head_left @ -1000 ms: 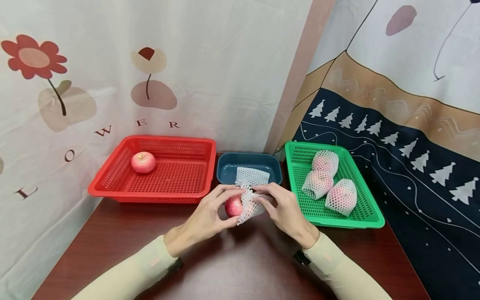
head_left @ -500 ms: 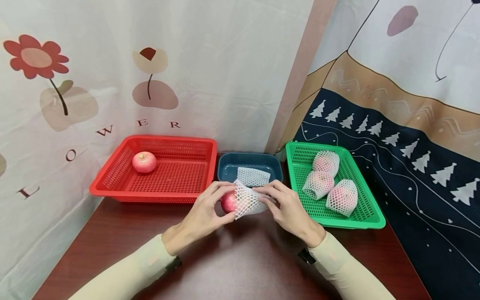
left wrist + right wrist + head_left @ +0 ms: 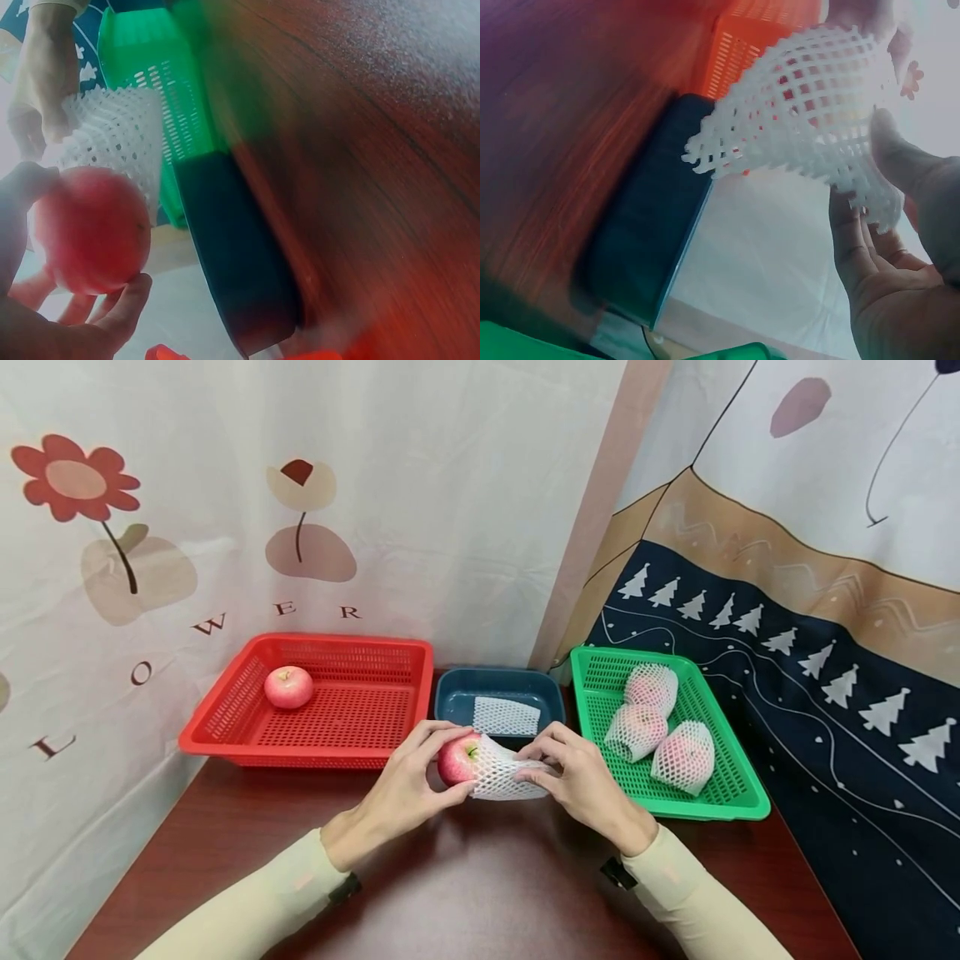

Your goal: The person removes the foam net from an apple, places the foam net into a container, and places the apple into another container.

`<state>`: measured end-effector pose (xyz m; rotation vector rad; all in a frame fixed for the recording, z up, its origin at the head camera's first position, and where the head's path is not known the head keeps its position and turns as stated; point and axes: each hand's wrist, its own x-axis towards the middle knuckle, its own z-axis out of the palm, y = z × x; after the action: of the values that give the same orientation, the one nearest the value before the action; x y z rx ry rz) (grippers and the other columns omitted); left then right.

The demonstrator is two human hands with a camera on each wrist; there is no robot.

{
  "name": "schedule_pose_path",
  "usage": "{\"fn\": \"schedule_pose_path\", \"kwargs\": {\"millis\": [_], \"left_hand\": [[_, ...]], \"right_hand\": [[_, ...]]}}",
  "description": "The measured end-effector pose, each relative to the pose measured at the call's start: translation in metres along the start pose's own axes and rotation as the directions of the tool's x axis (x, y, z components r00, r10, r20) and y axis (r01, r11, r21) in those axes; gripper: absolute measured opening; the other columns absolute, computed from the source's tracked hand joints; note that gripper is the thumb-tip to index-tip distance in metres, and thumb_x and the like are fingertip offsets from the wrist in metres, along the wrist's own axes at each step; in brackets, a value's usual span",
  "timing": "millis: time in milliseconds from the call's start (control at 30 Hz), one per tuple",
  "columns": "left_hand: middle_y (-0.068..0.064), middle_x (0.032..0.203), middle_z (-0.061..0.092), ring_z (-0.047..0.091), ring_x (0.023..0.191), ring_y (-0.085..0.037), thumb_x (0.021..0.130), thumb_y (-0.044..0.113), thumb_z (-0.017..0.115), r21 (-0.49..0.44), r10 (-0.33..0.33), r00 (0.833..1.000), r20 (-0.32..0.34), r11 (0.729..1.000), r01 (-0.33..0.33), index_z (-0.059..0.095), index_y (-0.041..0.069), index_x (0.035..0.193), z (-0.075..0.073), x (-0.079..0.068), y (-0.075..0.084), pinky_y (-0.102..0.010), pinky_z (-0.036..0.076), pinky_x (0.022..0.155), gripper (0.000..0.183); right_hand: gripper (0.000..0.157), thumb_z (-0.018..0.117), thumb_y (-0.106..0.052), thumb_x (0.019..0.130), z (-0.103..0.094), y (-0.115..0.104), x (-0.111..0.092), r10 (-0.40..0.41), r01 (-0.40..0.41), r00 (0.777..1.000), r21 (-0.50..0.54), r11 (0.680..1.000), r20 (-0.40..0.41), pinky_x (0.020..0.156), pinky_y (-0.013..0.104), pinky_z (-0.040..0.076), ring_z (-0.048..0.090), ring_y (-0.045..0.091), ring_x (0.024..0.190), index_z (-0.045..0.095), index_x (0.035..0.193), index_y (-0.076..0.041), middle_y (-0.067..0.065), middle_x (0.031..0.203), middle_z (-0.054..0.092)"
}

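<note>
My left hand (image 3: pixel 405 785) grips a red apple (image 3: pixel 456 760) from its left side, thumb below and fingers over the top, with the apple's stem end showing in the head view. A white foam net sleeve (image 3: pixel 504 775) covers the apple's right part and trails off to the right. My right hand (image 3: pixel 581 781) pinches the sleeve's loose end between thumb and fingers. In the left wrist view the bare side of the apple (image 3: pixel 94 229) faces the camera. The right wrist view shows the netting (image 3: pixel 802 112) spread wide, with red visible through its holes.
Behind the hands stands a dark blue tray (image 3: pixel 498 677) with a flat foam net (image 3: pixel 506 716) in it. A red basket (image 3: pixel 337 756) at left holds one bare apple (image 3: pixel 288 687). The green basket (image 3: pixel 675 806) at right holds three netted apples (image 3: pixel 684 757).
The sleeve's mouth has turned and shifted on the apple, so the stem end now shows. Both hands have moved slightly, the left a little leftward and the right a little rightward.
</note>
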<state>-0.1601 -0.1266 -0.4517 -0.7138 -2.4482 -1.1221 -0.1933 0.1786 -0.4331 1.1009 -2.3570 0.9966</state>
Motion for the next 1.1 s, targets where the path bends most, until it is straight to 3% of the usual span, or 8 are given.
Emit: {"fn": "schedule_pose_path", "kwargs": {"millis": [267,400,700,933,1100], "left_hand": [[-0.005,0.153,0.069,0.071,0.136,-0.022,0.087,0.028,0.104,0.014,-0.006,1.0,-0.029,1.0,0.006,0.071,0.016,0.156,0.0,0.0,0.0,-0.042,0.072,0.103,0.077],[-0.004,0.154,0.071,0.072,0.136,-0.022,0.086,0.026,0.105,0.005,-0.002,0.999,-0.034,1.0,0.002,0.071,0.016,0.156,-0.001,0.0,0.0,-0.044,0.072,0.103,0.079],[-0.005,0.152,0.071,0.073,0.135,-0.023,0.087,0.024,0.105,0.014,0.01,1.0,-0.018,1.0,-0.01,0.072,0.015,0.155,-0.001,0.0,-0.003,-0.045,0.072,0.104,0.076],[-0.011,0.153,0.068,0.072,0.137,-0.029,0.09,0.024,0.102,0.038,0.046,0.999,-0.019,0.998,-0.045,0.075,0.016,0.155,-0.002,-0.002,-0.006,-0.042,0.072,0.1,0.071],[-0.012,0.152,0.067,0.071,0.136,-0.029,0.091,0.023,0.101,0.042,0.065,0.998,-0.017,0.997,-0.065,0.075,0.016,0.155,-0.002,-0.003,-0.006,-0.04,0.071,0.098,0.069]], "right_hand": [[0.031,0.098,-0.009,0.093,-0.006,-0.001,0.001,0.072,-0.073,0.994,0.007,0.997,0.081,0.081,0.025,0.07,0.075,0.009,0.093,0.082,0.118,-0.016,0.001,0.117,0.084],[0.033,0.096,-0.007,0.095,-0.01,-0.003,0.002,0.115,-0.115,0.988,-0.002,0.993,0.105,0.087,0.032,0.073,0.081,0.013,0.097,0.08,0.122,-0.015,0.002,0.117,0.087],[0.037,0.095,-0.004,0.096,-0.017,-0.001,0.005,0.128,-0.124,0.987,-0.045,0.991,0.095,0.092,0.044,0.074,0.084,0.017,0.102,0.079,0.128,-0.012,0.006,0.119,0.088],[0.038,0.094,-0.004,0.097,-0.024,0.0,0.008,0.132,-0.126,0.988,-0.073,0.989,0.086,0.088,0.038,0.073,0.079,0.013,0.098,0.079,0.132,-0.012,0.004,0.118,0.086],[0.036,0.092,-0.004,0.099,-0.029,0.0,0.011,0.132,-0.123,0.988,-0.115,0.986,0.076,0.088,0.043,0.073,0.077,0.016,0.1,0.081,0.132,-0.01,0.007,0.12,0.084]]}}
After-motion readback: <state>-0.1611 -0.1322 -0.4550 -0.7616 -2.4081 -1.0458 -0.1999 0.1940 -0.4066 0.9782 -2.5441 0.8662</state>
